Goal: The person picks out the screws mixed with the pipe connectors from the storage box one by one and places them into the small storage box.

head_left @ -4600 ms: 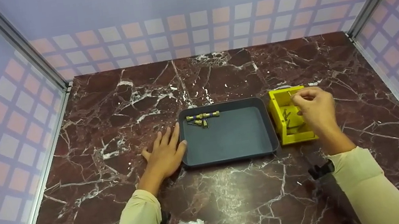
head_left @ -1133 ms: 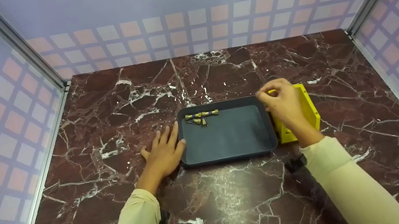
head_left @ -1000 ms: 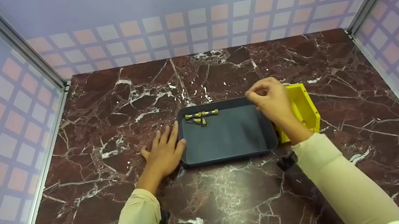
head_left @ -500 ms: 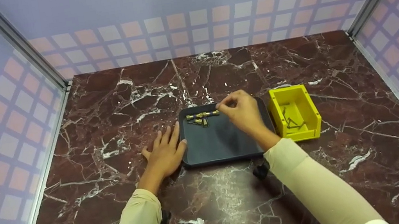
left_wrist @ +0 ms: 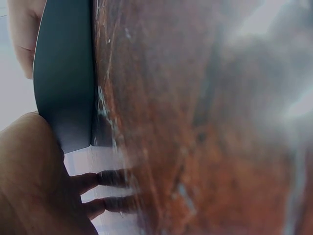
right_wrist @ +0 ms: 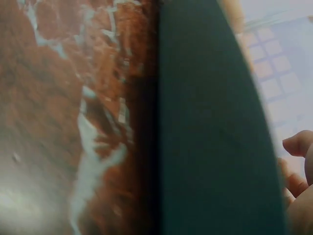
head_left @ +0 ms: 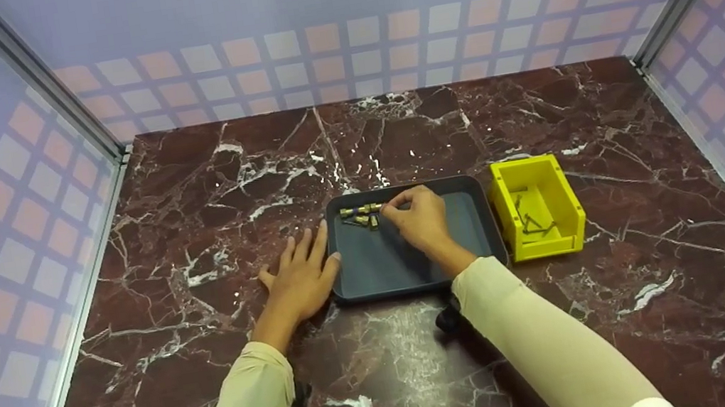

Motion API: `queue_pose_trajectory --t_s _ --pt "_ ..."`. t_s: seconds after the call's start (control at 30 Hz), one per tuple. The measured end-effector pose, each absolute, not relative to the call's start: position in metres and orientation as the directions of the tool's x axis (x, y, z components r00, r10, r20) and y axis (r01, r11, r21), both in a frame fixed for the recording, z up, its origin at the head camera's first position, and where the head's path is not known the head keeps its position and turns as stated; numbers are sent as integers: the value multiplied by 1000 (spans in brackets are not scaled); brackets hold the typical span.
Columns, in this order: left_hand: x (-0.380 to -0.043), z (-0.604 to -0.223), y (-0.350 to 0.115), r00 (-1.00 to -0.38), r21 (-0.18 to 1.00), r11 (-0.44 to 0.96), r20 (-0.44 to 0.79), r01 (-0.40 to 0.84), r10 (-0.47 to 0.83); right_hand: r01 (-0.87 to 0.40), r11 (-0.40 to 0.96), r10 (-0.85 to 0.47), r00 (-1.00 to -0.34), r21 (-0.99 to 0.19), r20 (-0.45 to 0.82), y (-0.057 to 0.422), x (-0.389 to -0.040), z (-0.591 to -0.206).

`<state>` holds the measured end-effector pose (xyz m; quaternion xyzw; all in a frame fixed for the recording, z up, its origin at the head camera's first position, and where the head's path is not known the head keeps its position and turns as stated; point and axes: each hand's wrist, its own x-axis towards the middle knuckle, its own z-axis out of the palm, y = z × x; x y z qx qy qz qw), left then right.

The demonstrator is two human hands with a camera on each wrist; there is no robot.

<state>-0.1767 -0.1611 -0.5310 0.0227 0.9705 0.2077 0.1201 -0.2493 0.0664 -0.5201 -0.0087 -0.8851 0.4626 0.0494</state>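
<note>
My right hand (head_left: 419, 220) is over the back left of the dark grey tray (head_left: 418, 288), with thumb and index finger pinched together. A thin metal screw showed at these fingertips earlier; now they hide it. Right by them lie several brass fittings (head_left: 356, 211) with purple bands, two end to end along the back wall. A short brass piece (head_left: 374, 222) and a thin-stemmed one (head_left: 356, 221) lie just in front. My left hand (head_left: 299, 281) rests flat on the table with fingers spread, its thumb against the tray's left wall (left_wrist: 66, 73).
A yellow open bin (head_left: 573, 215) stands close to the tray's right side, with several thin metal screws (head_left: 534, 224) on its floor. The marbled dark red table (head_left: 395, 371) is bounded by tiled panels (head_left: 368, 52) at the back and both sides.
My right hand has moved left from over the yellow bin, across the tray, and down to the brass fittings, fingers pinched. My left hand has stayed at the tray's left side.
</note>
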Motion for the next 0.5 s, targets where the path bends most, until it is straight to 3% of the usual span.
queue_pose_trajectory --t_s 0.5 --pt "-177 -532 -160 -971 410 912 -221 -9 90 12 640 92 -994 -768 62 59 -249 -536"
